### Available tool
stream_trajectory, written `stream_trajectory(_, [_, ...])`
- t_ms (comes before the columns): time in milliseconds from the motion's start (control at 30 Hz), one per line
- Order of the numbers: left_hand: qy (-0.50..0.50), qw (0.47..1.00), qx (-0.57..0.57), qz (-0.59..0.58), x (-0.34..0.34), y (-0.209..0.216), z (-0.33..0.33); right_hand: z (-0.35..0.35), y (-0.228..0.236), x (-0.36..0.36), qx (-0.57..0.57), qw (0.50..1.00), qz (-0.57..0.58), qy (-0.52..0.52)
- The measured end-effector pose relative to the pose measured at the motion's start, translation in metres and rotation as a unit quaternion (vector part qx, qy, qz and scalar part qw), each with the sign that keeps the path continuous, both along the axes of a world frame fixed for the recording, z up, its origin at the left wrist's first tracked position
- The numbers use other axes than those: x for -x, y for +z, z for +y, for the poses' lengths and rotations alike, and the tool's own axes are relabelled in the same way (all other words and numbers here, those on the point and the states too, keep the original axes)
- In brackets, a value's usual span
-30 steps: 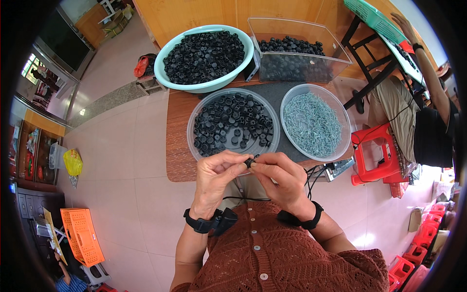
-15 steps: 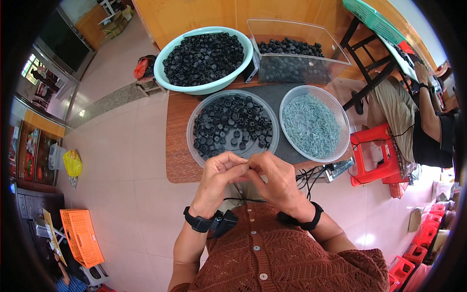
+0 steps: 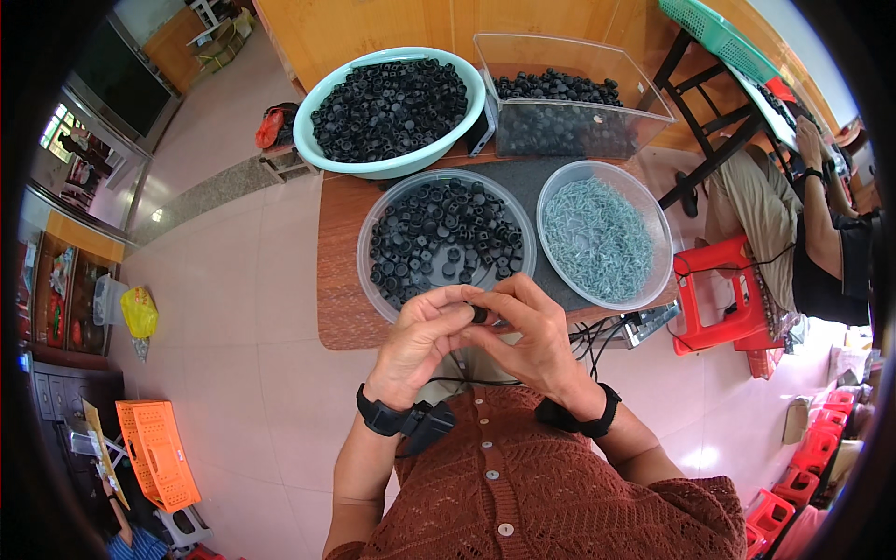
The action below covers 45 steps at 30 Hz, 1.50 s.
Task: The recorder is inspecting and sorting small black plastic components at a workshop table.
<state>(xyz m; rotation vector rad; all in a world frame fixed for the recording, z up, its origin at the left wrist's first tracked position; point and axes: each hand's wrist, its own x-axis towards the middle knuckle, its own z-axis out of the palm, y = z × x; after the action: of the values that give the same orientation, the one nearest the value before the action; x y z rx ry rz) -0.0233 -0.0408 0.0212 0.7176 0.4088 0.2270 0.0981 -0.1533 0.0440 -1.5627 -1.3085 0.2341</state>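
Note:
My left hand (image 3: 418,338) is closed in a pinch on a small black plastic cap (image 3: 480,315), just in front of the table edge. Fingertips of my right hand (image 3: 534,338) meet it from the other side and also close on the cap; whether they hold anything else is hidden. Right beyond my hands sits a round clear tub (image 3: 366,266) with many loose black caps. To its right, a second clear tub (image 3: 662,264) is filled with small silvery screws (image 3: 597,238).
An oval turquoise basin (image 3: 308,154) heaped with black caps stands at the back left of the table (image 3: 341,303). Beside it is a clear rectangular bin (image 3: 644,117) of similar parts. Cables (image 3: 590,345) hang below the front edge. A red stool (image 3: 709,313) and a seated person (image 3: 817,233) are at right.
My fingers have shifted around the black cap, which now shows more plainly between them. My right hand has risen slightly. The tubs stay in place.

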Motion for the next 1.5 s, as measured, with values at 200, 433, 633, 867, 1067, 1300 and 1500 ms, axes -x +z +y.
stream_trajectory(200, [0.027, 0.999, -0.019, 0.003, 0.000, -0.003, -0.006, 0.000, -0.003, 0.002, 0.018, 0.998, -0.058, -0.009])
stream_trajectory(433, [0.021, 0.999, -0.046, -0.013, 0.000, -0.010, -0.012, -0.004, -0.003, 0.003, 0.039, 0.995, -0.094, 0.002])
stream_trajectory(633, [0.021, 0.998, -0.064, 0.000, 0.000, -0.005, -0.013, -0.002, -0.001, -0.005, 0.038, 0.997, -0.068, 0.011])
stream_trajectory(867, [0.133, 0.978, -0.135, 0.091, 0.026, -0.004, -0.003, 0.029, 0.032, -0.081, 0.114, 0.988, -0.073, -0.069])
stream_trajectory(1067, [0.168, 0.971, -0.142, 0.090, 0.037, -0.022, -0.003, 0.064, 0.079, -0.143, -0.196, 0.973, 0.079, -0.098])
stream_trajectory(1300, [0.167, 0.974, -0.132, 0.079, 0.035, -0.029, -0.001, 0.036, 0.017, -0.092, 0.080, 0.994, -0.024, -0.064])
stream_trajectory(1500, [0.173, 0.973, -0.128, 0.082, 0.034, -0.029, -0.001, 0.043, -0.030, -0.053, 0.113, 0.990, -0.087, 0.007])
